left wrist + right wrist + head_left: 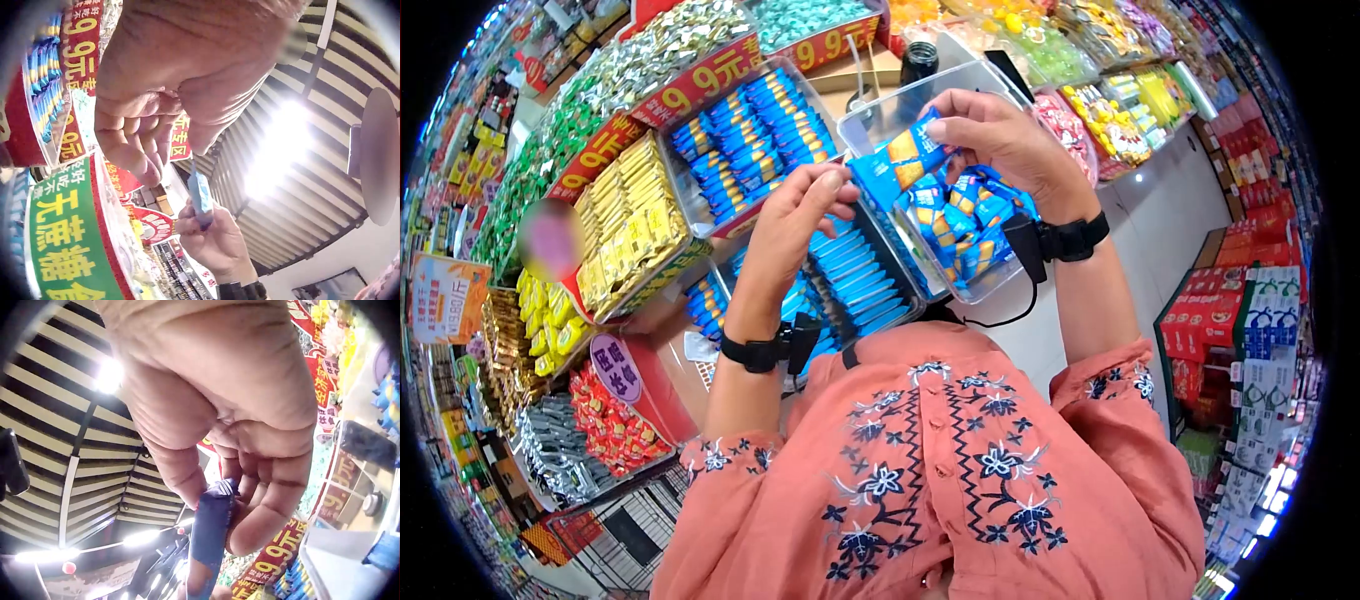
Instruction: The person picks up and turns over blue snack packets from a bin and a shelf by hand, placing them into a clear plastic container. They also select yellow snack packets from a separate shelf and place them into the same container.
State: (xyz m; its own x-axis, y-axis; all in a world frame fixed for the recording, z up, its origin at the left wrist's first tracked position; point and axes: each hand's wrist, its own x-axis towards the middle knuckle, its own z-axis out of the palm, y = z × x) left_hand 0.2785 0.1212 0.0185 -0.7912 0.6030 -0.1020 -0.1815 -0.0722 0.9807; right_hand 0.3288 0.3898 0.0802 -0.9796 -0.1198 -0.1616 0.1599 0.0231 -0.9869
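Observation:
A blue packet with a yellow-brown picture point(912, 155) is stretched between both hands. My right hand point(1012, 145) pinches its right end between thumb and fingers. At the opposite end, the thumb and forefinger of my left hand point(792, 222) pinch the edge. In the left wrist view the packet point(200, 195) appears edge-on below my left hand point(181, 81). The right wrist view has the packet's dark blue end point(212, 519) held by my right hand point(231, 406). Below the hands, a clear plastic box point(975, 292) holds several small blue packets.
Trays of blue packets point(755, 130) and yellow packets point(625, 215) stand on the left, with red price signs point(700, 80). A dark bottle point(918, 62) is behind the clear box. A shopping cart point(635, 530) is at lower left, and stacked red boxes point(1210, 310) stand at right.

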